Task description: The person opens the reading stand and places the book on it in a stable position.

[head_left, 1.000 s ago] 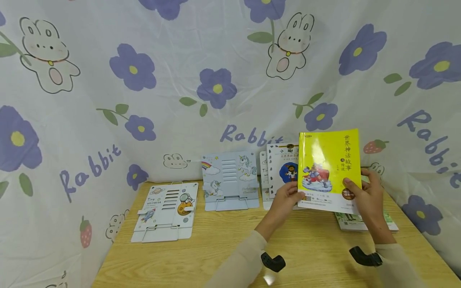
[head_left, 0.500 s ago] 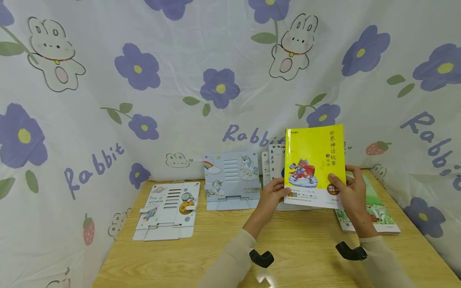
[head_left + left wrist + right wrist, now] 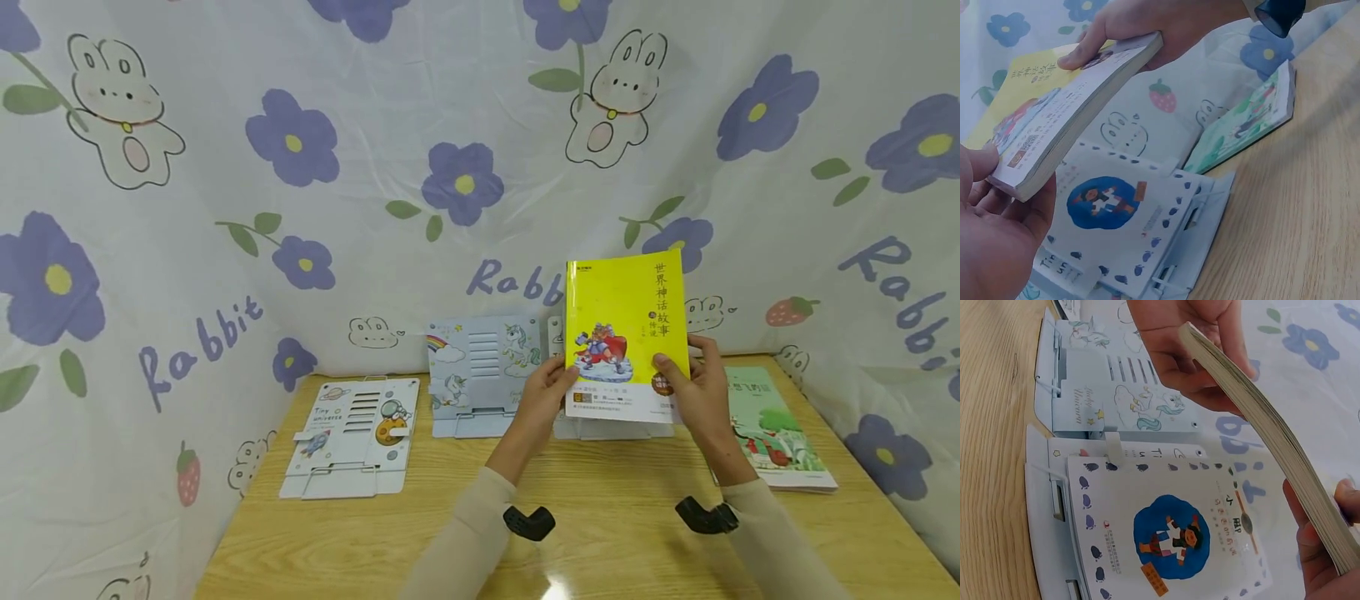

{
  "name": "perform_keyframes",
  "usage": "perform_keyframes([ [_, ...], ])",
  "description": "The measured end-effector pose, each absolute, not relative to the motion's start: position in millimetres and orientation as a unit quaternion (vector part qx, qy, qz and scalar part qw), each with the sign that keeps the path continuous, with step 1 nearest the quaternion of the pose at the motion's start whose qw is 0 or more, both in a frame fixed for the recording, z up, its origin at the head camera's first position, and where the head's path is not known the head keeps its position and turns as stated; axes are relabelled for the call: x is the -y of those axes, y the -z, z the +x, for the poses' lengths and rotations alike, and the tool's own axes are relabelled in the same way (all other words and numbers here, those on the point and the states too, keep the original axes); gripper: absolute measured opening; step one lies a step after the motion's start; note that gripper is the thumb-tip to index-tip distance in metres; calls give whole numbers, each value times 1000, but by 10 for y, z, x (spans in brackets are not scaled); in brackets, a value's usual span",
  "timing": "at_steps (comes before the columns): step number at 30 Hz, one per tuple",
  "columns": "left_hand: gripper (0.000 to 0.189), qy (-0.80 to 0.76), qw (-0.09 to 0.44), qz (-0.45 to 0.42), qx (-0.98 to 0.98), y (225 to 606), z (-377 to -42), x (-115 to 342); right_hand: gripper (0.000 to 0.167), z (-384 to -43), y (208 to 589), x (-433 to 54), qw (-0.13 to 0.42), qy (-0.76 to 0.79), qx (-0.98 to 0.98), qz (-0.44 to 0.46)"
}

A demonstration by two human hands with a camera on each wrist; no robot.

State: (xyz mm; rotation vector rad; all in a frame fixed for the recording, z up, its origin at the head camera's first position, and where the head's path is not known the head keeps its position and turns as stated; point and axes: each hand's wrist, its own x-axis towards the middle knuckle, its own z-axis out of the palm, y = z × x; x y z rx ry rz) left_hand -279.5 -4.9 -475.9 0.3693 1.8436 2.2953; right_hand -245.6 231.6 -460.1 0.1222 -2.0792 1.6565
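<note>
A thick yellow paperback book with a caped cartoon figure on its cover is held up above the table between both hands. My left hand pinches its lower left edge, thumb on the cover and fingers behind. Its lower right side is gripped by my right hand, thumb also on the front. In the right wrist view the page block bows slightly. Behind the book, a white book with a blue circle leans on a metal book stand; the yellow book hides most of it in the head view.
A blue unicorn book stand stands at the back of the wooden table. To its left is a white space-themed stand. A green book lies at the right. A patterned cloth hangs behind the table.
Both hands have carried the yellow book leftward and slightly up, over the white book on its stand. More of the green book at the right is uncovered. The head view has shifted slightly.
</note>
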Motion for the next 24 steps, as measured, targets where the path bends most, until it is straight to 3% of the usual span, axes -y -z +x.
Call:
perform_keyframes([
  [7,39,-777,73,132,-611,4784,-2850,176,60,-2523,4558,-2255,175,-622,757,102],
  [24,44,-784,19,111,-610,4776,-2966,572,81,-2530,4537,-2185,24,-627,754,195],
])
